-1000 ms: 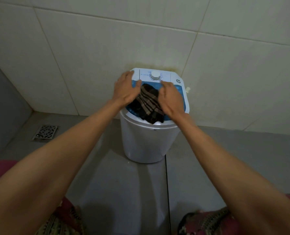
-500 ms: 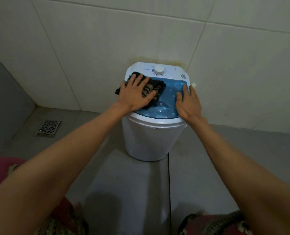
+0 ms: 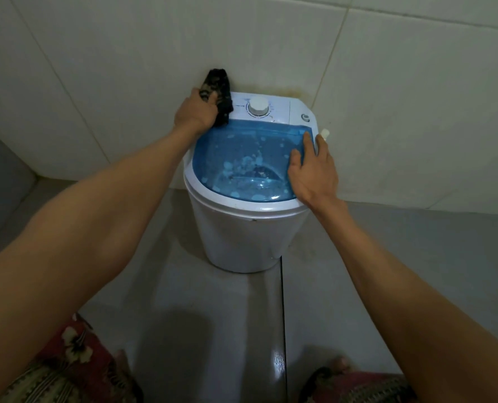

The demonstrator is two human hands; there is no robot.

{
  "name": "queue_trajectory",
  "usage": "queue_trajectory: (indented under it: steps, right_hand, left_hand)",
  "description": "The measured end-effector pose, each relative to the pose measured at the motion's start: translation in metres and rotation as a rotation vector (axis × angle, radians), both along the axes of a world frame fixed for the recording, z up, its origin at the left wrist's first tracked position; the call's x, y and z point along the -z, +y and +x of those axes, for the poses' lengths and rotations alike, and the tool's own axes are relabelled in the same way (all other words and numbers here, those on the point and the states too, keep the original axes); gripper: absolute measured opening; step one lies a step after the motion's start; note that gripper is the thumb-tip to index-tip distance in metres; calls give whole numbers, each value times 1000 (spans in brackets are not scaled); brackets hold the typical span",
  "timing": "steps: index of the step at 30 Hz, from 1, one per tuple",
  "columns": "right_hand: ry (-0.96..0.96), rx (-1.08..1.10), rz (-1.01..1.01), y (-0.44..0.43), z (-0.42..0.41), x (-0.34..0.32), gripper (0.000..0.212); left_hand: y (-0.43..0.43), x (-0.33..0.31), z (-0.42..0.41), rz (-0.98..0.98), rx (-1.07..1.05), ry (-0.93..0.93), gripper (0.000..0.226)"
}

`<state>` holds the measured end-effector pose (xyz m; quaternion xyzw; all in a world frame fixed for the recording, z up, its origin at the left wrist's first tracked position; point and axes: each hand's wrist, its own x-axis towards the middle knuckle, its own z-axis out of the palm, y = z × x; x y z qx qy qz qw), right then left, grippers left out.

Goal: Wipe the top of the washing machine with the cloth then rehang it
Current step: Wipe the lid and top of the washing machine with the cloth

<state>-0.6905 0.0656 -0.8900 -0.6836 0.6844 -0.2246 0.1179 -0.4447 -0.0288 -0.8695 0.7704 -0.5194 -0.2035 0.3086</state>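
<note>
A small white washing machine (image 3: pixel 242 234) stands against the tiled wall, with a translucent blue lid (image 3: pixel 242 158) and a white control panel with a dial (image 3: pixel 258 106) at the back. My left hand (image 3: pixel 195 112) grips a dark striped cloth (image 3: pixel 217 88), bunched at the machine's back left corner, partly against the wall. My right hand (image 3: pixel 312 170) lies flat, fingers spread, on the right side of the blue lid and holds nothing.
Pale wall tiles (image 3: pixel 387 97) rise right behind the machine, with a brownish stain above the panel. A small white knob (image 3: pixel 325 133) sticks out at the machine's right. Grey floor (image 3: pixel 213 330) spreads in front; my patterned clothing (image 3: pixel 67 367) shows at the bottom corners.
My left hand has carried the cloth from the lid's left part up to the back left corner, bunching it. My right hand stays on the lid's right side. The view has come closer.
</note>
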Motion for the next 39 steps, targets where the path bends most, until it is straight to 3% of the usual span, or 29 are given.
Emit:
queue_trajectory:
  steps: [4,8,11,14,22,26,32,35,39]
  right_hand:
    - [1,5,5,0,1,-1,58]
    - [20,7,13,0,1,-1,58]
    - [20,2,15,0,1,0,59]
    - [28,-4,19,0,0,0,59]
    - [27,5,32,2,0,-4,60]
    - [39,-7,48,4,-2,-6,60]
    - [34,-8,57,4,-1,-8,59]
    - [25,-11,55,4,0,-8,59]
    - [29,-36,77,2,-3,-8,58]
  left_hand:
    - [19,-1,4,-37,-123,26,40]
    - [39,5,1,-119,-4,22,42]
    - [55,17,-1,-129,207,-218,58]
    - [69,20,1,-87,434,-451,57]
    - [146,24,-17,-126,541,-598,67]
    - [166,30,-23,-231,748,-672,64]
    - [127,20,-1,-23,505,-538,65]
    - [146,27,-22,-134,496,-588,64]
    - [172,34,-58,-295,639,-666,64]
